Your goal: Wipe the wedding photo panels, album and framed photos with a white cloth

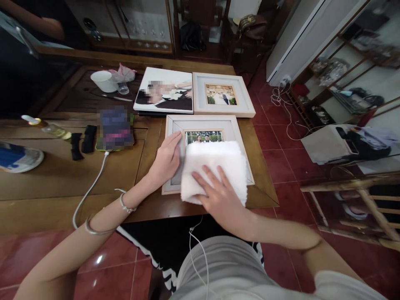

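Note:
A pale wooden picture frame (240, 133) lies flat on the table's near right part, with a photo (204, 136) of two people in its middle. My left hand (168, 156) rests on the frame's left side, fingers stretched out toward the photo. Over the lower part of frame and photo lies a folded white fluffy cloth (215, 156). My right hand (223, 204) presses down on this cloth, its fingers spread across the top and the thumb at the near left edge. The cloth hides the photo's lower part.
Behind are a white photo panel (170, 75) and a second frame (248, 100). Leftward on the wooden table (118, 175) are a blurred-out device (115, 129) with a white cable, a dropper bottle (50, 127), a white cup (103, 81) and a blue-white container (18, 156). Another person's arm (37, 18) shows top left.

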The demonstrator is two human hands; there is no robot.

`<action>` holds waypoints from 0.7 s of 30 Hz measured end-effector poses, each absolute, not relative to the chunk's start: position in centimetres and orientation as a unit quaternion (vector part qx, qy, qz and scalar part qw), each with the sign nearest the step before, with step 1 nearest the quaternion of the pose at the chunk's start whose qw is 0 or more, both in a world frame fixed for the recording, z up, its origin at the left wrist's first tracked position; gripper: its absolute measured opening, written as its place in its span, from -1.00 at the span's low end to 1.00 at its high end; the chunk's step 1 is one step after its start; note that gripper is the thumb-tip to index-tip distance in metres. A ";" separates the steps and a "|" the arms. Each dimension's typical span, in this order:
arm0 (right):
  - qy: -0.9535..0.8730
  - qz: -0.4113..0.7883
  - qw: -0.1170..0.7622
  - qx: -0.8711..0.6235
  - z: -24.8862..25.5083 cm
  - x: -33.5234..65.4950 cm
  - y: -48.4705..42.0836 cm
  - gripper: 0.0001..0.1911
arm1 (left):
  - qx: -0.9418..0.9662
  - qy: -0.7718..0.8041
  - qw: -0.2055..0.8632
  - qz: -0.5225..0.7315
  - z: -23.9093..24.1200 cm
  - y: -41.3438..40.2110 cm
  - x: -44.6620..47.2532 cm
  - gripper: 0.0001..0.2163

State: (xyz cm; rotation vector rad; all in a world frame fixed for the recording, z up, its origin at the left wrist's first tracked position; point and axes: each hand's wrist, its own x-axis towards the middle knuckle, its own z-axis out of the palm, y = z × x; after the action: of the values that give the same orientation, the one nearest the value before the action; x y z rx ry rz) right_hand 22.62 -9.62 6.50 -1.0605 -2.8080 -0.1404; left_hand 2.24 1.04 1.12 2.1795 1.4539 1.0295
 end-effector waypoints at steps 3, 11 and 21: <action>-0.933 -0.050 0.084 -0.346 5.7 19.4 -10.0 -0.75 | 0.733 0.526 0.183 0.391 1.8 1.0 2.4 -0.57; -0.929 0.191 0.053 -0.313 9.2 24.1 -5.8 -0.30 | 0.767 0.508 0.157 0.360 1.1 1.0 2.5 -0.53; -0.872 0.048 0.197 -0.446 14.2 25.5 3.3 -0.26 | 0.798 0.490 0.152 0.315 0.2 1.3 2.2 -0.57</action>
State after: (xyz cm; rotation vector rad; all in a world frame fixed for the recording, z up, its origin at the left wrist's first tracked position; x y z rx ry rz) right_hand 25.47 3.31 14.16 -1.2495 -2.4397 0.1340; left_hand 2.16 1.28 0.21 2.2914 1.4062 0.9047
